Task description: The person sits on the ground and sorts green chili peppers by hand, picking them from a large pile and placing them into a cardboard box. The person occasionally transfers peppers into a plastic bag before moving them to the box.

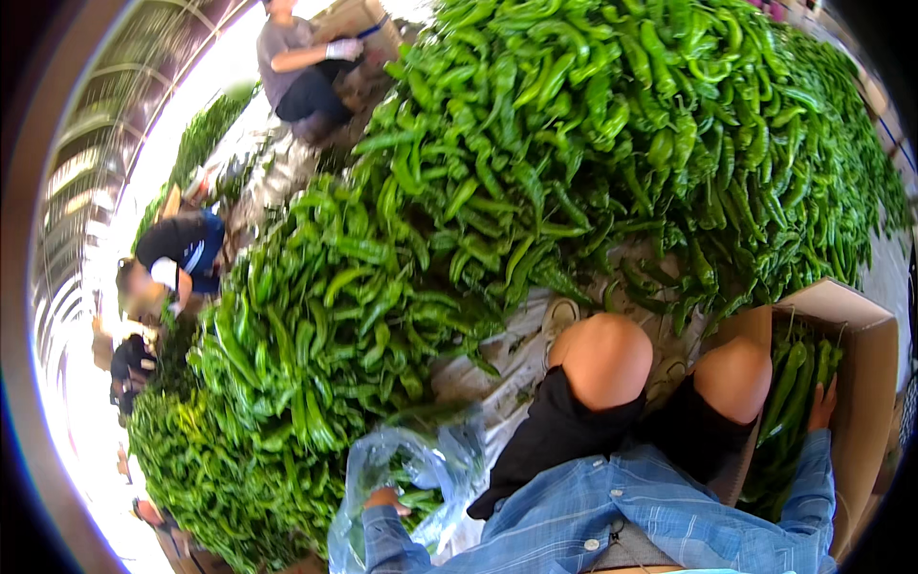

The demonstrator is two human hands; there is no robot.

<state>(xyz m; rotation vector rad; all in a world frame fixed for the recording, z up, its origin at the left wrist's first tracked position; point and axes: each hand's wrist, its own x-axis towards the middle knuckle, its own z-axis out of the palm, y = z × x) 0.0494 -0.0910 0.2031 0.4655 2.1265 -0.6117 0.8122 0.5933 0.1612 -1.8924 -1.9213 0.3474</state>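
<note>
Long green peppers [502,143] lie in a huge heap before me. At the lower left, my left hand [387,499] reaches into the mouth of a clear plastic bag [459,459] with some green peppers [419,499] inside; its fingers look spread, and whether they touch a pepper is unclear. On the right, my right hand [822,405] is inside a cardboard box [864,402], its fingers against the long green peppers [789,380] that stand or lean in it. The fingertips are partly hidden, so a grip cannot be made out.
Light sheeting [520,337] covers the ground by my shoes. A gloved person [301,72] crouches beyond the heap near a cardboard box [366,25]. Another person [179,255] bends over at the left, and more people are behind. The box stands close against my right knee.
</note>
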